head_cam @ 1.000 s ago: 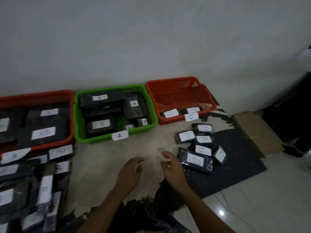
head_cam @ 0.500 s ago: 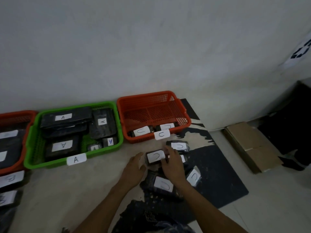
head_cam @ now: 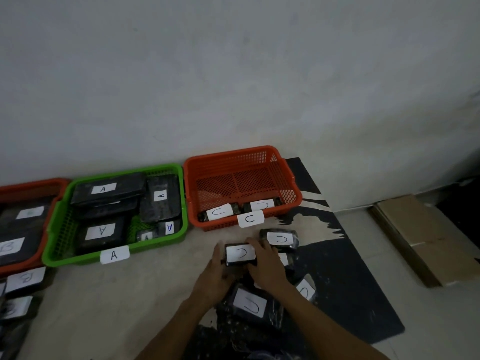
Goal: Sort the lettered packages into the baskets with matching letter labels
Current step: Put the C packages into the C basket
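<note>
A small black package labelled C (head_cam: 240, 254) is held between both hands just in front of the orange C basket (head_cam: 288, 175). My left hand (head_cam: 217, 278) grips its left side and my right hand (head_cam: 267, 265) grips its right side. Several more C packages lie around them: one (head_cam: 279, 239) beyond my right hand, a large one (head_cam: 249, 305) under my wrists, another (head_cam: 305, 289) to the right. Two C packages (head_cam: 220, 213) lie inside the C basket. The green A basket (head_cam: 59, 227) holds several A packages.
An orange B basket (head_cam: 31, 184) with B packages sits at the far left, with loose B packages (head_cam: 24, 279) in front of it. A black mat (head_cam: 355, 287) covers the floor at right. Flat cardboard (head_cam: 418, 237) lies beyond it. A white wall rises close behind the baskets.
Both hands moved forward from the bare floor onto the C pile and took hold of one small C package. The view shifted right.
</note>
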A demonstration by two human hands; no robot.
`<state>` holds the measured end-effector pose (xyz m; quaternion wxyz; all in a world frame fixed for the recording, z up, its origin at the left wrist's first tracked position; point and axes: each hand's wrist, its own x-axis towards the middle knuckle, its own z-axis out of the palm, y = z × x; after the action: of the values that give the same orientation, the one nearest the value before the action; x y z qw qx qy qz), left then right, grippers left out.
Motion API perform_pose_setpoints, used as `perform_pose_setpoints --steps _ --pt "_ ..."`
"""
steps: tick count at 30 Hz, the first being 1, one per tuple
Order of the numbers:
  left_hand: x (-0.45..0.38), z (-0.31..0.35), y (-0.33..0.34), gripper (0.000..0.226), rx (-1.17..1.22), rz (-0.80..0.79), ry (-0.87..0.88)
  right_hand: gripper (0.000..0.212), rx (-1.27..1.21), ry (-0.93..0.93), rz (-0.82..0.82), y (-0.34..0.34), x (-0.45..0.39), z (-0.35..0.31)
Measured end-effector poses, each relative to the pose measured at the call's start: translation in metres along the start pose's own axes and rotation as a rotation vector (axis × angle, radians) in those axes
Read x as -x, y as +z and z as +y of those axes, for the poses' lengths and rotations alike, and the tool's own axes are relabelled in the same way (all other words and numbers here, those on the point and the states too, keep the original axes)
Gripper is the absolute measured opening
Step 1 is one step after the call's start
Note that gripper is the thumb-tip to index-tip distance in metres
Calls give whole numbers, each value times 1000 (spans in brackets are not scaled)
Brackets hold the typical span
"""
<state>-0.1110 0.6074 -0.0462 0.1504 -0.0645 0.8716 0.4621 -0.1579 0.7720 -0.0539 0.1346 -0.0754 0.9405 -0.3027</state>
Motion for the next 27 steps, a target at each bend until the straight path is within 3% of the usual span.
perform_pose_setpoints --steps 4,7,10,13,18,22,27 --pt "3 -9 0 83 -118 -91 -52 62 -225 34 67 -3 1 15" --pt "8 -17 4 86 -418 -261 -41 64 -115 0 44 1 6 26" --pt "13 -20 10 83 -524 -267 -58 68 81 -39 -25 4 6 24" --pt "16 -22 10 77 -433 -242 -64 75 150 -43 -87 3 4 18" --pt "24 -18 -9 42 8 -184 -2 77 67 -19 -93 -4 6 16" --pt "24 -6 -30 33 103 -129 -8 58 -4 39 11 -16 9 16" --pt "15 18 -51 35 225 54 7 33 -309 84 -21 -49 7 2"
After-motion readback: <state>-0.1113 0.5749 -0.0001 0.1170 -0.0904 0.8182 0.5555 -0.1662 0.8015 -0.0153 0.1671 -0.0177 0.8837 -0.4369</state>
